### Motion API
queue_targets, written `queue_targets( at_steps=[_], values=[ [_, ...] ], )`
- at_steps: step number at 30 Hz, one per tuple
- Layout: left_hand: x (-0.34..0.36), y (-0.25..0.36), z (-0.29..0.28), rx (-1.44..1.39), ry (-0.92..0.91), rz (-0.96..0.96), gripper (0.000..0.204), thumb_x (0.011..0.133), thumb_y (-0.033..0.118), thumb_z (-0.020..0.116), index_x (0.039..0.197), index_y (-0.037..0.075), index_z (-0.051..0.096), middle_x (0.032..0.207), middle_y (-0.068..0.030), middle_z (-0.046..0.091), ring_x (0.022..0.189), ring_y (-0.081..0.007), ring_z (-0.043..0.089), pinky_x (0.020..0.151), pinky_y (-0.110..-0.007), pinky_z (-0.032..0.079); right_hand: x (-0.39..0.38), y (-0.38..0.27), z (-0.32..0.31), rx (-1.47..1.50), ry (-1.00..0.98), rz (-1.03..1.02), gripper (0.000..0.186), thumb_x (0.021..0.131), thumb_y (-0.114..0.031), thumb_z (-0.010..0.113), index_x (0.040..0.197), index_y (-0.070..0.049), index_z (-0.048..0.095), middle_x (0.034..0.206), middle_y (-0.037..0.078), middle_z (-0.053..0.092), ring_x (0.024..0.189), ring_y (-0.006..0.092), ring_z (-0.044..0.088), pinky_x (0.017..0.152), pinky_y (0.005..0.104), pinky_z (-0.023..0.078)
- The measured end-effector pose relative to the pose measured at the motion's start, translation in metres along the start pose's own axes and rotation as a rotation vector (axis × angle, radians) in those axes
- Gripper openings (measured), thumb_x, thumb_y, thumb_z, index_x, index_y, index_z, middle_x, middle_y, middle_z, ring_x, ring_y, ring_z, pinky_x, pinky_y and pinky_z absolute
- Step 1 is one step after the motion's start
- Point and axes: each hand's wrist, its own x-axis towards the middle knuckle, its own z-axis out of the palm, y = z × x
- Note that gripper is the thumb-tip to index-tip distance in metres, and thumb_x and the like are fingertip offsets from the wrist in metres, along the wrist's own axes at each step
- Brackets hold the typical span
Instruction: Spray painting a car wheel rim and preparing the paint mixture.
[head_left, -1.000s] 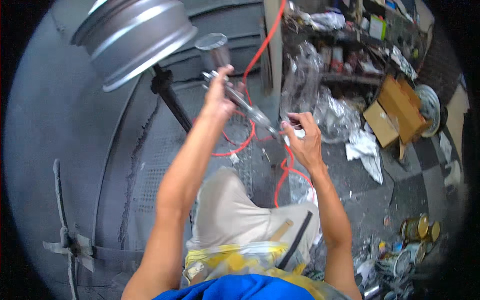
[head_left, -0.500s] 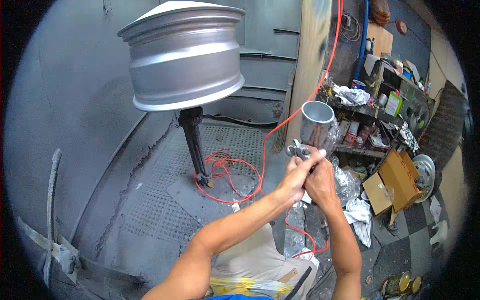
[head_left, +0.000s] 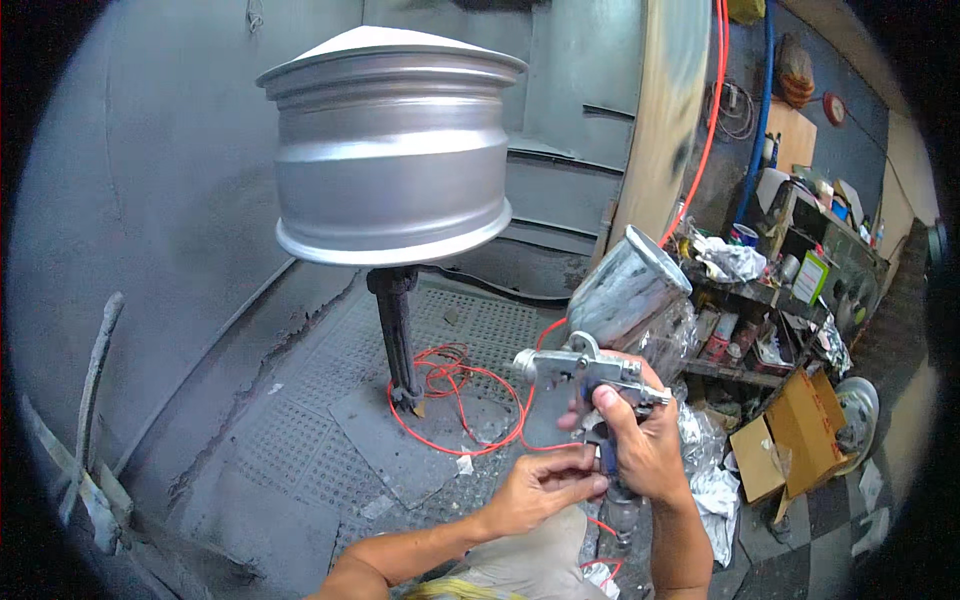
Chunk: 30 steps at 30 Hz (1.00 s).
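Head view of a spray gun (head_left: 575,366) in two bare hands. The metal gun lies at 12 o'clock from the right hand (head_left: 652,445) and toward 1 o'clock from the left hand (head_left: 540,492); the right is the nearer, being wrapped around the grip. The body's long axis runs from just past 9 o'clock, at the nozzle, to just past 3 o'clock, at the rear knobs. Above it, the paint-smeared cup (head_left: 628,290) leans with its mouth between 1 and 2 o'clock.

The right hand is curled closed about the grip, thumb along the near side, fingers mostly hidden behind. The left hand is partly closed, thumb and forefinger drawn nearly together at the lower grip; whether they pinch a small part or merely touch the handle cannot be told.

Toward 11 o'clock from the hands, well apart, a silver wheel rim (head_left: 393,175) sits on a dark stand (head_left: 395,335). A red hose (head_left: 480,454) loops on the floor by the stand's foot. A cardboard box (head_left: 800,430) lies between 3 and 4 o'clock from the gun.
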Motion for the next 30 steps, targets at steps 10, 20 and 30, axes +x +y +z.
queue_targets(
  at_steps=[10,20,30],
  values=[
    [0.033,0.079,0.018,0.311,-0.055,0.43,0.014,0.092,0.002,0.077,0.103,-0.006,0.074,0.098,-0.0072,0.072,0.089,-0.0149,0.07,0.077,-0.03,0.057,0.037,-0.074,0.029,0.006,0.005,-0.009,0.033,0.101,-0.018,0.068,0.124,0.003,0.059,0.094,0.012,0.071,0.071,0.017,0.071,0.062,0.0311,0.06],
    [0.061,0.111,0.001,0.241,-0.144,0.63,0.015,0.091,0.003,0.079,0.102,-0.006,0.073,0.094,-0.0087,0.073,0.082,-0.015,0.07,0.074,-0.03,0.056,0.055,-0.088,0.062,-0.127,0.216,-0.21,0.041,0.108,-0.039,0.056,0.116,0.001,0.06,0.086,0.016,0.07,0.061,0.0187,0.071,0.033,0.0233,0.047],
    [0.094,0.123,-0.017,0.108,-0.21,0.484,0.011,0.096,0.006,0.076,0.097,-0.004,0.073,0.09,-0.0038,0.071,0.08,-0.0065,0.065,0.068,-0.024,0.054,0.097,-0.098,0.058,-0.279,0.167,-0.259,0.037,0.106,-0.038,0.06,0.111,-0.002,0.06,0.084,0.013,0.069,0.063,0.0167,0.071,0.035,0.0233,0.047]
  ],
)
